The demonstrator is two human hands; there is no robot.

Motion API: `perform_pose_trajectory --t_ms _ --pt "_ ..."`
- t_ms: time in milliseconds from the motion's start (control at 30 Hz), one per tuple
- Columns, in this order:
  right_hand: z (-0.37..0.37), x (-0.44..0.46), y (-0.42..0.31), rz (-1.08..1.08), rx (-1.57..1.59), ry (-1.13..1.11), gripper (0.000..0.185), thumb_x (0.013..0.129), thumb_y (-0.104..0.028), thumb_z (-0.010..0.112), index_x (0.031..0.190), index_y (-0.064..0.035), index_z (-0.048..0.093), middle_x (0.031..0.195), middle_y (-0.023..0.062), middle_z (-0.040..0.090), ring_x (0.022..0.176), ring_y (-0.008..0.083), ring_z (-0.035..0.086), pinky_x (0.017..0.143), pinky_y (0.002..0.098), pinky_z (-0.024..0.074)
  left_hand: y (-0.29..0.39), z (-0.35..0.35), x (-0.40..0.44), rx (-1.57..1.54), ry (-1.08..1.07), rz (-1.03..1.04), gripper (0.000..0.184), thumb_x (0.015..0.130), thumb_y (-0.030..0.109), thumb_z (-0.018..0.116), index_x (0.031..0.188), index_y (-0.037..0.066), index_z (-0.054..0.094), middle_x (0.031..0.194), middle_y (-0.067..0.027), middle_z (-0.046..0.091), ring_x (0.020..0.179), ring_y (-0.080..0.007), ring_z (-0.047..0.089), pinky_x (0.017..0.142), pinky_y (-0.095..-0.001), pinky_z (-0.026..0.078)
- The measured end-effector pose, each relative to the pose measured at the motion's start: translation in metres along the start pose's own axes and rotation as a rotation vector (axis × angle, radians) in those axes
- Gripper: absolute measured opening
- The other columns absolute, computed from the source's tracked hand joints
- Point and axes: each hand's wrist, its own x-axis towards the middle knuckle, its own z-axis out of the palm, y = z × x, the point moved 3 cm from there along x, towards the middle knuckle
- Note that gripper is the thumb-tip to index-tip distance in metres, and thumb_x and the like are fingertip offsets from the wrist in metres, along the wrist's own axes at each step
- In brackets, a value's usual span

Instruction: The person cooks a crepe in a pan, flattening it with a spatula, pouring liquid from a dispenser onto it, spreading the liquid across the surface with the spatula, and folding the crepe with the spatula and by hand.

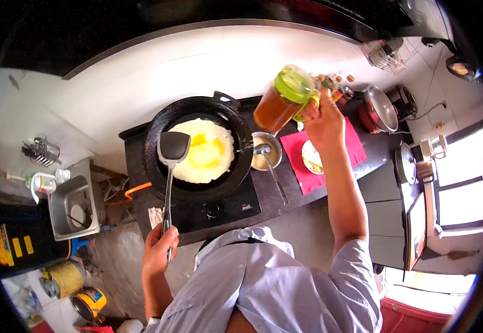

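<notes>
While the pale flatbread (pixel 212 169) lies flat in the black pan (pixel 156 127), a yellow patch of what looks like egg (pixel 201 139) at its middle, I have both hands occupied in the head view. My left hand (pixel 162 247) is closed round the handle of the spatula (pixel 174 146), whose dark blade overlaps the flatbread's left edge; whether it touches or hovers, I can't tell. My right hand (pixel 320 117) grips the green handle of the pitcher (pixel 276 109), lifted to the right of the pan.

I judge this to be the frying step, with the pitcher's liquid, perhaps oil, at the ready. Adding any would call for bringing the spout over the pan and tipping gently, the spatula kept clear.

As for containers, the clear pitcher holds amber-brown liquid under its green lid. Just right of the pan, a metal bowl (pixel 279 149) holds pale batter, I think, with a ladle (pixel 262 149) resting in it. On the red cloth (pixel 297 182), a plate (pixel 304 161) carries food, partly hidden by my forearm. Off to the left, a white bowl (pixel 78 215) sits in the steel sink (pixel 68 195).
</notes>
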Motion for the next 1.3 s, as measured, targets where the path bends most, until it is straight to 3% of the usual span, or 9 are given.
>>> perform_pose_trajectory --t_ms 67,233,300,367,600,967,1133,1233,1300 --pt "-0.034 -0.005 -0.022 -0.051 -0.009 -0.029 0.018 0.110 -0.031 0.053 0.112 -0.0138 0.058 0.087 -0.0016 0.058 0.079 0.0120 0.053 0.075 0.0286 0.0432 -0.002 0.007 0.001 -0.007 0.006 0.012 0.026 0.099 0.029 0.071 0.094 0.006 0.060 0.067 0.0004 0.055 0.045 -0.0076 0.043 0.042 -0.0250 0.032" --pt "-0.128 -0.009 -0.022 -0.194 -0.064 0.368 0.023 0.110 -0.034 0.055 0.101 -0.0134 0.061 0.079 -0.0031 0.059 0.075 0.0119 0.054 0.079 0.0289 0.0469 -0.002 0.028 0.003 0.045 -0.014 -0.014 0.027 0.098 0.030 0.071 0.095 0.005 0.062 0.066 0.0000 0.056 0.044 -0.0079 0.045 0.042 -0.0249 0.032" --pt "-0.177 -0.001 -0.010 -0.216 -0.220 0.354 0.029 0.110 -0.036 0.056 0.092 -0.0135 0.059 0.076 -0.0045 0.054 0.069 0.0092 0.048 0.069 0.0256 0.0413 -0.003 0.036 0.002 0.077 0.003 -0.028 0.028 0.099 0.031 0.071 0.095 0.004 0.063 0.065 -0.0002 0.057 0.044 -0.0082 0.045 0.042 -0.0252 0.032" --pt "-0.206 0.008 0.006 -0.223 -0.347 0.419 0.032 0.110 -0.036 0.057 0.087 -0.0137 0.058 0.074 -0.0059 0.048 0.065 0.0065 0.042 0.060 0.0235 0.0328 -0.004 0.044 -0.001 0.110 0.004 -0.032 0.030 0.099 0.031 0.070 0.100 0.002 0.066 0.065 -0.0006 0.057 0.045 -0.0082 0.045 0.043 -0.0255 0.033" --pt "-0.304 0.036 0.079 -0.201 -0.385 0.667 0.031 0.104 -0.039 0.064 0.095 -0.0098 0.069 0.080 -0.0050 0.056 0.071 0.0072 0.047 0.065 0.0253 0.0388 0.007 0.079 -0.011 0.266 0.037 -0.009 0.039 0.103 0.030 0.067 0.126 -0.002 0.067 0.068 -0.0021 0.059 0.050 -0.0084 0.047 0.046 -0.0258 0.035" --pt "-0.331 0.048 0.115 -0.141 -0.333 0.662 0.025 0.103 -0.032 0.062 0.096 -0.0088 0.067 0.084 -0.0041 0.055 0.073 0.0072 0.047 0.065 0.0225 0.0394 0.011 0.097 -0.022 0.289 0.217 -0.036 0.044 0.105 0.030 0.063 0.133 -0.003 0.064 0.071 -0.0033 0.060 0.055 -0.0093 0.049 0.051 -0.0259 0.038" --pt "-0.318 0.042 0.099 -0.123 -0.769 0.700 0.034 0.103 -0.034 0.061 0.102 -0.0014 0.067 0.087 0.0015 0.061 0.078 0.0149 0.056 0.076 0.0319 0.0485 0.011 0.090 -0.013 0.251 0.170 0.020 0.042 0.105 0.030 0.062 0.131 -0.003 0.065 0.071 -0.0034 0.060 0.054 -0.0097 0.049 0.051 -0.0258 0.037" --pt "-0.281 0.017 0.072 -0.468 -1.698 0.849 0.030 0.099 -0.027 0.065 0.108 0.0020 0.065 0.094 0.0087 0.066 0.085 0.0218 0.061 0.081 0.0363 0.0507 0.019 0.083 -0.010 0.261 0.132 0.033 0.039 0.105 0.029 0.062 0.130 -0.001 0.066 0.069 -0.0025 0.060 0.053 -0.0093 0.049 0.051 -0.0255 0.037" --pt "-0.195 -0.008 0.051 -0.741 -1.576 0.593 0.025 0.090 -0.011 0.071 0.112 0.0007 0.065 0.104 0.0149 0.068 0.094 0.0280 0.062 0.084 0.0392 0.0511 0.028 0.076 -0.008 0.273 0.119 0.025 0.037 0.105 0.028 0.062 0.129 0.000 0.067 0.068 -0.0014 0.060 0.052 -0.0086 0.049 0.050 -0.0251 0.037"
